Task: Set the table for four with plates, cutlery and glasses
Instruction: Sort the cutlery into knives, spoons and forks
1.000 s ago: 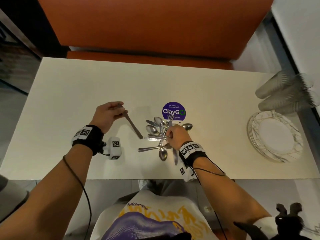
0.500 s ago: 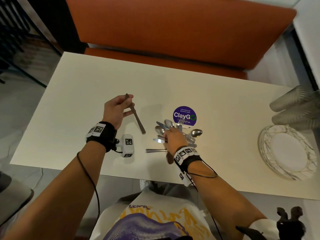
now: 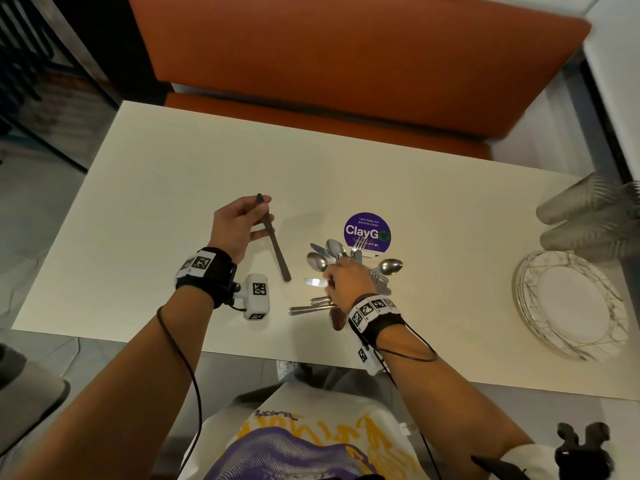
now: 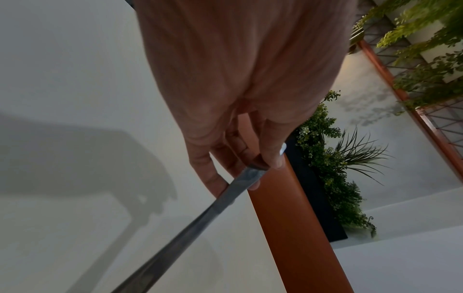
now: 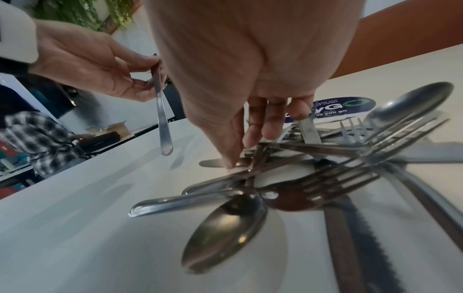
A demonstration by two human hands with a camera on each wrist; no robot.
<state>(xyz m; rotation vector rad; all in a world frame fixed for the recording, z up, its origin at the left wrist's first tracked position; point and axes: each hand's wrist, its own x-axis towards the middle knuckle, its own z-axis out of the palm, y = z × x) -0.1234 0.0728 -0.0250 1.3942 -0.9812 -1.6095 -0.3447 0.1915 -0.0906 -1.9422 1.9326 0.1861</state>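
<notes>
On the pale table (image 3: 166,209) a pile of steel spoons, forks and knives (image 3: 389,267) lies near the front middle. My right hand (image 3: 346,282) is down in this pile (image 5: 325,178), thumb and fingertips (image 5: 265,130) pinching crossed handles. My left hand (image 3: 242,223) is to the left of the pile, held above the table. It pinches one long steel piece of cutlery (image 3: 275,247) near one end, the other end slanting down toward the table (image 5: 162,119). Which kind of piece it is cannot be told. A stack of white plates (image 3: 571,303) and several glasses lying on their sides (image 3: 588,216) are at the right edge.
A round purple sticker (image 3: 367,230) is on the table just behind the pile. An orange bench (image 3: 346,64) runs along the far side. The table's left half and far side are bare. Another person in a checked shirt (image 5: 37,134) sits at a table far off.
My left hand has lifted the long piece a little and tipped it more upright. My right hand stays in the pile. The head view has swung slightly left.
</notes>
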